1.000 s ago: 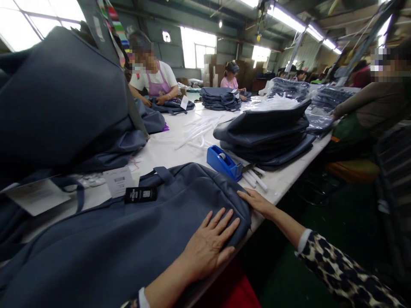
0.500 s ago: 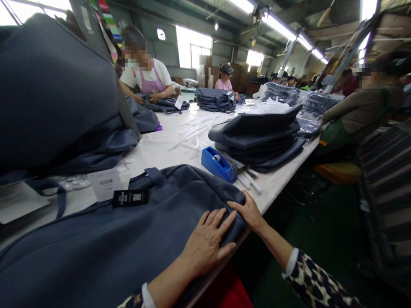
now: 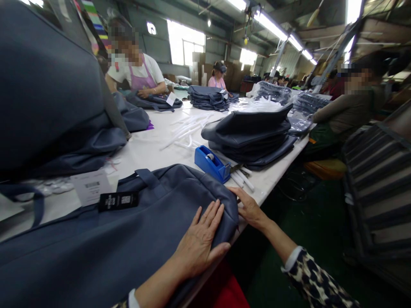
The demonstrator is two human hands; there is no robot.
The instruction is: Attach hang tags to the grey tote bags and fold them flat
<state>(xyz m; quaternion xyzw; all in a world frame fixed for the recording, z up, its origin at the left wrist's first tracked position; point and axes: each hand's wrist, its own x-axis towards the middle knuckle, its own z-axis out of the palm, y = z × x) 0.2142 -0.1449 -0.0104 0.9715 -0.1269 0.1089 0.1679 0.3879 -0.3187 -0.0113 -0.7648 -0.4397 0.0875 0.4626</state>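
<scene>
A dark blue bag (image 3: 154, 226) lies flat across the near side of the table, with its strap (image 3: 150, 179) along the far edge. My left hand (image 3: 201, 241) rests open on the bag near its right end, palm down and fingers outstretched. At that end my right hand (image 3: 252, 207) touches the edge with its index finger extended; its other fingertips are partly hidden. A black tag (image 3: 118, 200) and a white barcode tag (image 3: 91, 187) lie by the strap. Just beyond the bag stands a blue tape dispenser (image 3: 212, 164).
Stacked dark bags (image 3: 248, 137) sit behind the dispenser, beside loose white tubes (image 3: 183, 130). A large dark bag (image 3: 51, 94) looms at the left. Co-workers stand around the white table (image 3: 141, 149); a slatted rack (image 3: 379, 188) stands right.
My right hand has loosened its pinch on the bag's corner and moved slightly off to the right. My left hand stays flat on the bag. The view has shifted a little.
</scene>
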